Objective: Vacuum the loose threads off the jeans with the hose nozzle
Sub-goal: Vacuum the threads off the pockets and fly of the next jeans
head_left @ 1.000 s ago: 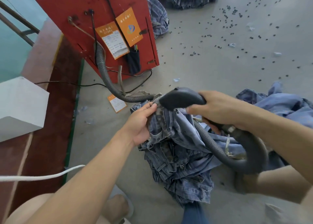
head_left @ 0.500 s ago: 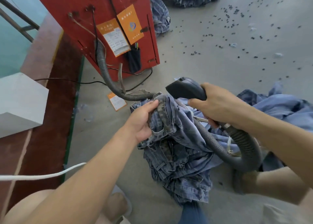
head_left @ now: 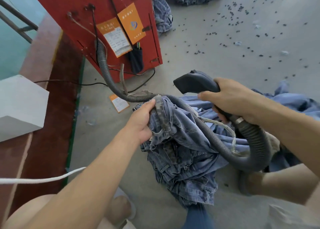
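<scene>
Jeans (head_left: pixel 181 142): faded blue denim, dark mottled waistband. Nozzle (head_left: pixel 195 83): matte black. Hose (head_left: pixel 256 142): dark grey, ribbed. Cabinet (head_left: pixel 97 21): red, with orange labels (head_left: pixel 131 23), one with white printed sheet. Floor (head_left: pixel 225 59): pale grey, speckled with small black bits. Rope (head_left: pixel 43 178): white. Block (head_left: pixel 19 106) at left: white.

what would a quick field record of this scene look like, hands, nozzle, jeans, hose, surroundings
left hand: grips a bunched fold of the jeans, holding it up
right hand: holds the neck of the nozzle
nozzle position: lifted off the denim, apart from the held fold
hose: runs from the red machine across the jeans and loops to the nozzle
floor: grey, scattered with dark bits
other denim: more jeans lie behind the right arm
</scene>
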`<state>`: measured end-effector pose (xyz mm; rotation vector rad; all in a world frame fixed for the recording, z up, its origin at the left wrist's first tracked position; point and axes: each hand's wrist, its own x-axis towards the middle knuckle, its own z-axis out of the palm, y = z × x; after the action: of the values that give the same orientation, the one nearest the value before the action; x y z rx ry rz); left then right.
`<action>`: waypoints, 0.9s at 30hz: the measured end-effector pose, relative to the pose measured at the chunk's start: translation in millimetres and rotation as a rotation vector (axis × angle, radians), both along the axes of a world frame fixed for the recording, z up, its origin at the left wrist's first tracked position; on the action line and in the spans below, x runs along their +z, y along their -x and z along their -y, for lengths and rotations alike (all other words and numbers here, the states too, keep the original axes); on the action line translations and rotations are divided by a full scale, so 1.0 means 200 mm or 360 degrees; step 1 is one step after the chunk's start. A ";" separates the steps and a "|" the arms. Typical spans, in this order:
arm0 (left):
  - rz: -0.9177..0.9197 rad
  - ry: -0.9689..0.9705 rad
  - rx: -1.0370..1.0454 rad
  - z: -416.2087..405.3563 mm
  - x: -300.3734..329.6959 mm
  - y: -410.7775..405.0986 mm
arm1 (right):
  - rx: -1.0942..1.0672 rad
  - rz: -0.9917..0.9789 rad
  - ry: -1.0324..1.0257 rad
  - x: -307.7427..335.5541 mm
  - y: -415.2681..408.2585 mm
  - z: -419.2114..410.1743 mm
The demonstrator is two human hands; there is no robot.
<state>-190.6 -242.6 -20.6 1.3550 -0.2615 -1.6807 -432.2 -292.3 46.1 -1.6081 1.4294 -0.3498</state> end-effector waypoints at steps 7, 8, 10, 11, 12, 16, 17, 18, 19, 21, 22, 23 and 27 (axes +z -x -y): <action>0.0288 -0.0287 -0.0060 -0.01 -0.03 -0.04 | 0.0171 -0.0018 0.0043 0.02 0.10 -0.05; 0.0311 -0.0376 -0.0043 -0.02 -0.05 -0.04 | 0.0174 -0.0039 0.0050 0.02 0.10 -0.05; 0.0376 -0.0559 0.0004 -0.05 -0.10 -0.05 | 0.0183 -0.0069 0.0055 0.01 0.10 -0.06; 0.0391 -0.0646 -0.0002 -0.06 -0.11 -0.06 | 0.0193 -0.0084 0.0055 0.01 0.10 -0.06; 0.0393 -0.0709 -0.0042 -0.08 -0.12 -0.06 | 0.0209 -0.0105 0.0053 0.01 0.09 -0.06; 0.0270 -0.0590 -0.0168 -0.10 -0.12 -0.06 | 0.0264 -0.0181 0.0082 0.02 0.08 -0.07; 0.0217 -0.0489 -0.0140 -0.09 -0.11 -0.06 | 0.0294 -0.0189 0.0088 0.03 0.08 -0.07; 0.0176 -0.0388 -0.0117 -0.07 -0.11 -0.07 | 0.0338 -0.0196 0.0083 0.04 0.08 -0.08; 0.0136 -0.0297 -0.0104 -0.06 -0.10 -0.09 | 0.0394 -0.0216 0.0075 0.04 0.08 -0.09; 0.0084 -0.0152 -0.0103 -0.04 -0.07 -0.09 | 0.0522 -0.0326 0.0093 0.04 0.08 -0.13; 0.0071 -0.0108 -0.0113 -0.04 -0.06 -0.09 | 0.0583 -0.0401 0.0124 0.04 0.07 -0.14; 0.0062 -0.0086 -0.0121 -0.03 -0.06 -0.08 | 0.0630 -0.0461 0.0164 0.03 0.06 -0.16; 0.0018 -0.0097 -0.0134 -0.04 -0.07 -0.05 | 0.0504 -0.0441 0.0273 -0.02 -0.03 -0.14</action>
<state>-180.4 -235.6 -34.0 1.4163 -0.2794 -1.7635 -426.2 -264.7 42.5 -2.0517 1.3428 -0.0670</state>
